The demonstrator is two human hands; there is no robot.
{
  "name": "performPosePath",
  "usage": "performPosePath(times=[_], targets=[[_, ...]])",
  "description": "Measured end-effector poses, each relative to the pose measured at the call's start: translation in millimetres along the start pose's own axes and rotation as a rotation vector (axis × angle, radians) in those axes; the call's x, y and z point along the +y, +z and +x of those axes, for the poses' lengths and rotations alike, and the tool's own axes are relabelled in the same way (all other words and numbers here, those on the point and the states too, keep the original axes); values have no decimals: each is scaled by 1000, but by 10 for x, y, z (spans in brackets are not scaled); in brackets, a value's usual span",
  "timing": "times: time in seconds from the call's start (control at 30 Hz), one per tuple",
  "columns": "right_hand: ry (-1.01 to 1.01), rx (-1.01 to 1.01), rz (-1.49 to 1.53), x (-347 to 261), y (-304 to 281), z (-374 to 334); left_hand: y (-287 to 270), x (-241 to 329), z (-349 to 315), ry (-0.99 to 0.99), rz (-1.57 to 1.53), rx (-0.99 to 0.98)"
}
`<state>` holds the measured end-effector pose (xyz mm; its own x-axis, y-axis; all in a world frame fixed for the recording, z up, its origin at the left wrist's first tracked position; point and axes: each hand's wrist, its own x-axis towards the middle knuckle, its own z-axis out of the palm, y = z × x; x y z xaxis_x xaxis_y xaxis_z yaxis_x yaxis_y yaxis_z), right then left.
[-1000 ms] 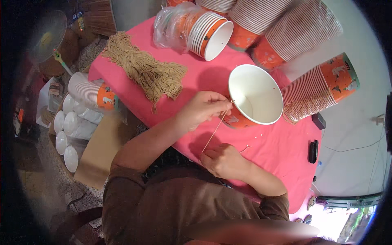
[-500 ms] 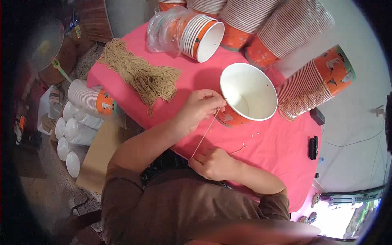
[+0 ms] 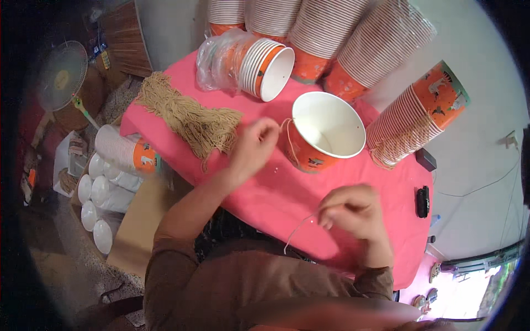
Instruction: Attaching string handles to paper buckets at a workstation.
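Note:
A white paper bucket (image 3: 342, 138) with an orange printed outside stands tilted on the pink cloth. A thin tan cord (image 3: 287, 144) is attached at its left rim and hangs in a loop down its outer side. Beside that loop, my left hand (image 3: 256, 144) is loosely curled, with a gap between thumb and fingers and nothing visible in it. My right hand (image 3: 354, 212) is over the cloth near the front edge, its thumb and forefinger bent together. From those fingertips a thin piece of cord (image 3: 298, 229) trails toward the table edge; blur softens the grip.
Tan cords (image 3: 190, 118) lie heaped at the left. Bucket stacks (image 3: 326, 27) line the back; a wrapped stack (image 3: 265, 69) lies sideways. Another stack (image 3: 414, 113) with cords over it leans right, near a black object (image 3: 423, 201). Left of the table, a carton (image 3: 138, 220) holds white cups.
My left hand has drawn back from the bucket's rim. My right hand has moved right, and the taut cord between my hands is gone; a slack loop now hangs at the bucket.

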<state>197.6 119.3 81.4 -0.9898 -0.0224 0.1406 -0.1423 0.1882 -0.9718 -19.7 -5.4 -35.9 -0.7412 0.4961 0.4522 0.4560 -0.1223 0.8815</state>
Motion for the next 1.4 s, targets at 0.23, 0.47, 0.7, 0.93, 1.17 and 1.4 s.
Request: performPosePath(times=[0.23, 0.47, 0.7, 0.93, 1.17, 1.4], targets=[[-421, 241, 317, -72, -609, 361, 381, 536, -241, 371, 363, -280], [-507, 338, 508, 31, -865, 333, 10, 488, 190, 308, 315, -121], [-444, 211, 577, 129, -772, 371, -14, 535, 397, 249, 314, -67], [-313, 134, 595, 34, -538, 346, 320, 1043, -99, 24, -390, -433], [-344, 164, 640, 111, -646, 341, 434, 1088, -125, -209, -396, -490], [-315, 678, -456, 239, -807, 476, 318, 955, -182, -311, -322, -402]])
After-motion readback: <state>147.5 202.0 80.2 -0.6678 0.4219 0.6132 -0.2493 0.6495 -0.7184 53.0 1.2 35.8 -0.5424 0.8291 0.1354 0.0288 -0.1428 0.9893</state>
